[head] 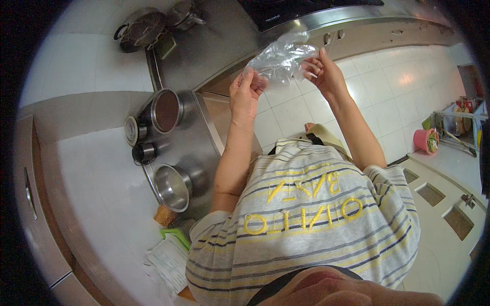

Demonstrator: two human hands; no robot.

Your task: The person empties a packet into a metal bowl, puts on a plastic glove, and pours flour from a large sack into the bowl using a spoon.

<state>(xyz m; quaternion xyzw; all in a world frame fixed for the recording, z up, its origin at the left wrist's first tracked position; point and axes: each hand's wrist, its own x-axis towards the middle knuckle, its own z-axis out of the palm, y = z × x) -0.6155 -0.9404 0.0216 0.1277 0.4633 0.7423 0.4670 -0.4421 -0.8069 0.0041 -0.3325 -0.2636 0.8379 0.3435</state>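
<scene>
A crumpled clear plastic bag [285, 57] is stretched between my two hands, in front of my body and above the floor. My left hand [247, 90] grips its lower left end, thumb up, with the film wrapping over the fingertips. At its right end, my right hand [323, 72] pinches the film between thumb and fingers. The bag is see-through, and nothing can be made out inside it.
A stainless steel counter [203, 168] on my left bears a dark-filled pot [166, 111], a steel bowl [174, 189] and a black cup [143, 153]. Pans [141, 30] stand farther along, near a black cooktop [298, 9]. A pink bucket [423, 140] with green scraps stands right.
</scene>
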